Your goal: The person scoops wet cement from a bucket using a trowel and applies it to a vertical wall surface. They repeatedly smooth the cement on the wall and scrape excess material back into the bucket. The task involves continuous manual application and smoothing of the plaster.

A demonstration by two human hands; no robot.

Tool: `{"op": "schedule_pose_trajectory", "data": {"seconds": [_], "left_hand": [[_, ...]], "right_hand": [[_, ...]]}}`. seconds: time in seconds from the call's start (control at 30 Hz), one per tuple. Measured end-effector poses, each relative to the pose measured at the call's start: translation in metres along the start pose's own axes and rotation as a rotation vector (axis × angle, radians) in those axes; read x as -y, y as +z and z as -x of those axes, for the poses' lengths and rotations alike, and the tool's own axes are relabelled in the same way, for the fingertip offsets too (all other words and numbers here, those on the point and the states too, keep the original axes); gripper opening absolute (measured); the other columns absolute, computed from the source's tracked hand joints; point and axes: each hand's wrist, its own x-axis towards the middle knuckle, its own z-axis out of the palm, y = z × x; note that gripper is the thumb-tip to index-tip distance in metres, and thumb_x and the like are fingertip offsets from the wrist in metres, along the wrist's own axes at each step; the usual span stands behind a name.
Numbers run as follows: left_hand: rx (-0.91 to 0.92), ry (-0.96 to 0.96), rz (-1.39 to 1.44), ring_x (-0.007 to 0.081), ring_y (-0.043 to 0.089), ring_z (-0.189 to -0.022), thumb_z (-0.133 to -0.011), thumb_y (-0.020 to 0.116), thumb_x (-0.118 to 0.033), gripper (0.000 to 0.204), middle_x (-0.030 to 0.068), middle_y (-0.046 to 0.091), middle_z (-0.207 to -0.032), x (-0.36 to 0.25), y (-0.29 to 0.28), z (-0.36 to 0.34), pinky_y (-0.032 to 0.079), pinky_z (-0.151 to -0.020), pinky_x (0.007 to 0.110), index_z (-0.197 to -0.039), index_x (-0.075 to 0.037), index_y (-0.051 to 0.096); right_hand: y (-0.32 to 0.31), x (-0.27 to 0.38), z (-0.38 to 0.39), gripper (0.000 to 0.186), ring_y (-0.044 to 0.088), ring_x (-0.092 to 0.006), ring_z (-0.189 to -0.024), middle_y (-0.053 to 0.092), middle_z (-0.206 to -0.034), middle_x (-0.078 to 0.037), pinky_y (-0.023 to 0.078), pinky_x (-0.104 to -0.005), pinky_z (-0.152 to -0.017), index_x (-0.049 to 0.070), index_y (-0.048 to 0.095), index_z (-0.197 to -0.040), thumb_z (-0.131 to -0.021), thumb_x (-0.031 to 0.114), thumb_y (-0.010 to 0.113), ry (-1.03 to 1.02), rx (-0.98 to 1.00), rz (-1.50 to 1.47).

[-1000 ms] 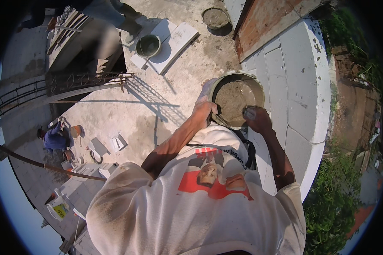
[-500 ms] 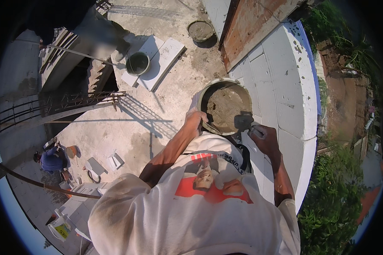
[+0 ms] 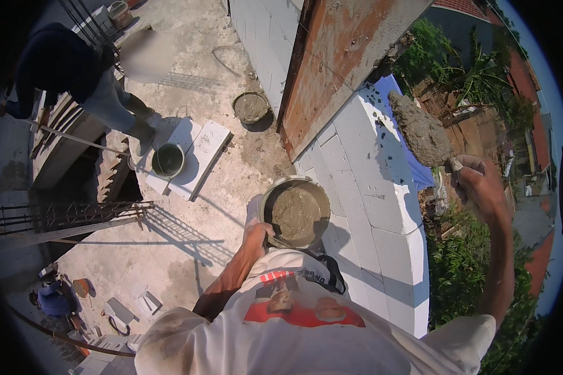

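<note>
My right hand (image 3: 483, 186) is closed round the handle of a trowel (image 3: 455, 164), raised out to the right beyond the white block wall (image 3: 363, 206). A thick heap of wet grey mortar (image 3: 421, 130) covers the blade, whose own surface is hidden. In front of my body is a round bucket (image 3: 266, 199) with mortar (image 3: 296, 215) inside. My left hand (image 3: 258, 237) grips the bucket's near left rim, thumb over the edge. Right beside the bucket, the wall runs along.
A rusty, stained panel (image 3: 341, 59) stands against the wall ahead. Farther off are a mortar tub (image 3: 251, 107) and a dark bucket (image 3: 168, 160) by white slabs (image 3: 207, 153). A person (image 3: 62, 69) holds a long pole at upper left; another (image 3: 55, 300) crouches lower left.
My right hand has swung up and right from beside the bucket, lifting the mortar-laden trowel past the wall. My left hand stays on the rim. The whole view has shifted.
</note>
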Motion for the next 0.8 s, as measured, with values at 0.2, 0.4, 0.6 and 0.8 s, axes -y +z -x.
{"op": "schedule_pose_trajectory", "data": {"seconds": [0.2,0.4,0.6,0.8], "left_hand": [[0.017,-0.031,0.037,0.0308,0.067,-0.077,-0.058,0.056,0.012,0.048,0.0143,0.066,-0.089,-0.007,0.012,0.006,0.061,-0.071,0.044,-0.105,0.003,0.063],[0.095,-0.015,0.107,0.0308,0.067,-0.077,-0.059,0.055,0.013,0.049,0.0144,0.067,-0.091,0.002,0.016,0.002,0.061,-0.071,0.043,-0.106,0.002,0.063],[0.073,0.032,0.011,0.0265,0.066,-0.075,-0.062,0.055,0.013,0.043,0.0114,0.067,-0.09,-0.004,0.012,0.009,0.059,-0.067,0.039,-0.101,0.001,0.065],[-0.077,0.019,0.013,0.0231,0.062,-0.071,-0.064,0.055,0.014,0.037,0.0086,0.065,-0.083,0.005,0.011,0.005,0.055,-0.064,0.035,-0.096,0.0,0.066]], "right_hand": [[0.05,0.047,-0.146,0.018,0.063,-0.0442,-0.08,0.064,-0.093,-0.025,0.053,-0.0527,-0.079,-0.007,0.06,-0.1,-0.092,0.008,0.056,-0.622,-0.447,1.013],[0.091,0.009,-0.101,0.024,0.068,-0.0415,-0.101,0.066,-0.105,-0.026,0.057,-0.0491,-0.085,-0.008,0.064,-0.115,-0.094,0.004,0.062,-0.636,-0.878,0.814],[0.148,-0.087,0.003,0.028,0.068,-0.0377,-0.082,0.071,-0.097,-0.021,0.053,-0.0449,-0.077,-0.003,0.069,-0.116,-0.097,0.017,0.071,-0.465,-0.53,0.394],[0.253,-0.168,-0.009,0.02,0.074,-0.0341,-0.094,0.073,-0.099,-0.019,0.058,-0.0452,-0.082,0.004,0.073,-0.103,-0.088,0.017,0.068,-0.304,0.061,1.02]]}}
